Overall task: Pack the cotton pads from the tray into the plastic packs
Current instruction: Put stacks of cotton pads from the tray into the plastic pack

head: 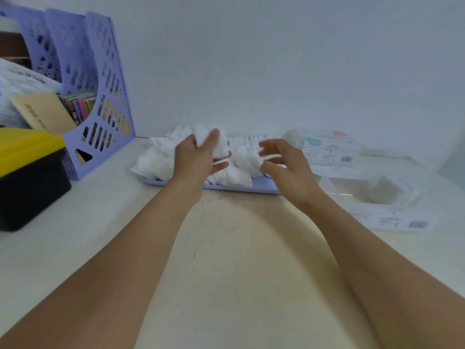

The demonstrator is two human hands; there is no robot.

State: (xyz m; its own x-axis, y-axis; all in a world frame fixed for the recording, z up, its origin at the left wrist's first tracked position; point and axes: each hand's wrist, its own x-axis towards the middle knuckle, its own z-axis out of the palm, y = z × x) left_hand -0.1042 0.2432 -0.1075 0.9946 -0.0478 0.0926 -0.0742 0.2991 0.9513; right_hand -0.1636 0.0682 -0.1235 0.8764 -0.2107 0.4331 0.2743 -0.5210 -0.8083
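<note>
Pale tabletop (226, 248), faintly stained near the middle. Directly on it: lilac tray (251, 185) against the wall, heaped with cotton pads (156, 162); two clear plastic packs (377, 197) to the right; lilac file rack (100, 109) and yellow-lidded black box (30, 177) at left.

Little can be read here. The tan booklet (46, 114) lying by the purple file rack (100, 102) carries digits that look like "1000", seen sideways. The two plastic packs (329, 149) (392, 217) bear printed labels and barcodes, too blurred to make out.
</note>
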